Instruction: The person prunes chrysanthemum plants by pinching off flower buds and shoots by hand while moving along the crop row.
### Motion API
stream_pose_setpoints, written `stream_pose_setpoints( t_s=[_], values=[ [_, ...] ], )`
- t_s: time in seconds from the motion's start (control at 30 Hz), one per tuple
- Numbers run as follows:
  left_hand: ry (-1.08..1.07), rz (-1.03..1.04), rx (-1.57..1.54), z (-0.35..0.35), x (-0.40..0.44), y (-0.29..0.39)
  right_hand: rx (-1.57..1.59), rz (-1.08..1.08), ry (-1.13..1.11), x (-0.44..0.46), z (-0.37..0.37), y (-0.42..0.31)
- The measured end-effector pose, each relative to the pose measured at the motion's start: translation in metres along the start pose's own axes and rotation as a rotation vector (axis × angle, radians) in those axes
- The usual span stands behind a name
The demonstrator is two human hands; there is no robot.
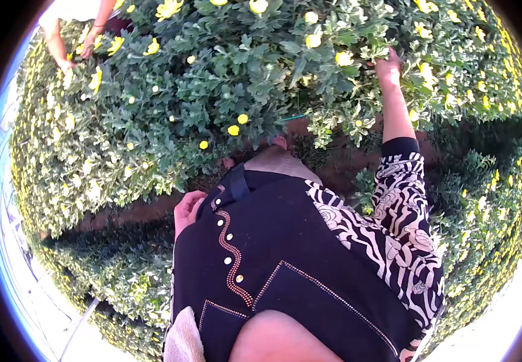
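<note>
The right hand point(389, 67) reaches at full arm's length into the front row of plants point(213, 84), its fingertips sunk among leaves, so I cannot tell whether they pinch a stem or hold anything. Two yellow blooms flank it: one pale bloom point(343, 58) near its left side and one fuller bloom point(427, 73) near its right. The left hand point(187, 211) is near the waist, beside the jacket point(273, 241), fingers bent; whether it grips anything I cannot tell. Farther from the right hand, one thin green strip point(292, 118) sticks out at the row's near edge, and left of it are three small yellow flowers point(233, 130), two close together and one lower, apart. Down the jacket's front show five pale buttons point(228, 260), and one white cloth point(184, 339) lies at its lower left. At the upper left, another person's two hands point(77, 59) are close together, low among the leaves. A strip of brown soil point(357, 160) separates the front row from a second row point(122, 295) behind, both dotted with more yellow blooms than I can count.
</note>
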State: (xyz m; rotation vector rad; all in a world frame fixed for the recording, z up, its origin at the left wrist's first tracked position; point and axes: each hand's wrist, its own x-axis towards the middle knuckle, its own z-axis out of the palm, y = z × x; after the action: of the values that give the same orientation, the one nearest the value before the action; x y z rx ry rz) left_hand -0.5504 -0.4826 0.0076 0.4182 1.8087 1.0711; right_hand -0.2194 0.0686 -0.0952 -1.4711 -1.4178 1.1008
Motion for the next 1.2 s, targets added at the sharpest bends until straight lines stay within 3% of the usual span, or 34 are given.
stream_pose_setpoints(
  t_s=[0.03,0.07,0.13,0.2,0.5,0.77,0.8,0.83,0.87,0.9,0.93,1.0,1.07,1.13,1.2],
  values=[
    [0.003,0.009,-0.013,-0.003,-0.001,-0.006,-0.087,-0.021,0.095,-0.016,0.0,-0.027],
    [-0.029,0.021,-0.005,-0.006,-0.001,-0.011,-0.003,-0.006,0.282,0.009,0.004,0.01],
    [-0.021,0.019,-0.043,-0.011,0.0,-0.017,0.266,0.046,0.204,0.02,-0.003,0.016],
    [-0.084,0.076,-0.086,-0.014,0.0,-0.016,0.332,0.1,0.239,0.02,-0.006,0.015],
    [-0.134,0.121,0.069,-0.014,0.02,-0.002,0.445,0.186,0.36,-0.001,-0.006,-0.031],
    [-0.14,0.11,0.164,-0.005,0.027,0.012,0.367,0.137,0.25,-0.001,-0.012,-0.014],
    [-0.122,0.105,0.175,-0.004,0.024,0.013,0.405,0.149,0.337,-0.009,-0.005,-0.017],
    [-0.094,0.097,0.197,-0.002,0.024,0.007,0.263,0.079,0.2,-0.003,-0.011,0.006],
    [-0.065,0.085,0.22,-0.004,0.024,0.0,-0.002,0.063,0.197,-0.008,-0.013,0.011],
    [-0.058,0.041,0.19,-0.001,0.022,0.003,0.076,0.184,0.129,-0.037,-0.01,-0.021],
    [-0.027,-0.061,0.116,0.005,0.018,0.011,0.038,0.041,0.031,-0.056,-0.012,-0.027],
    [-0.007,-0.07,0.099,0.005,0.021,0.007,-0.129,-0.132,0.013,-0.092,-0.01,-0.03],
    [-0.023,-0.027,0.066,0.001,0.024,-0.005,-0.353,-0.165,0.093,-0.162,0.004,-0.088],
    [-0.027,0.011,0.059,-0.005,0.031,-0.02,-0.179,-0.23,-0.012,-0.208,0.018,-0.103],
    [-0.029,0.046,0.057,-0.013,0.037,-0.029,0.006,-0.132,-0.262,-0.252,0.041,-0.109]
  ],
)
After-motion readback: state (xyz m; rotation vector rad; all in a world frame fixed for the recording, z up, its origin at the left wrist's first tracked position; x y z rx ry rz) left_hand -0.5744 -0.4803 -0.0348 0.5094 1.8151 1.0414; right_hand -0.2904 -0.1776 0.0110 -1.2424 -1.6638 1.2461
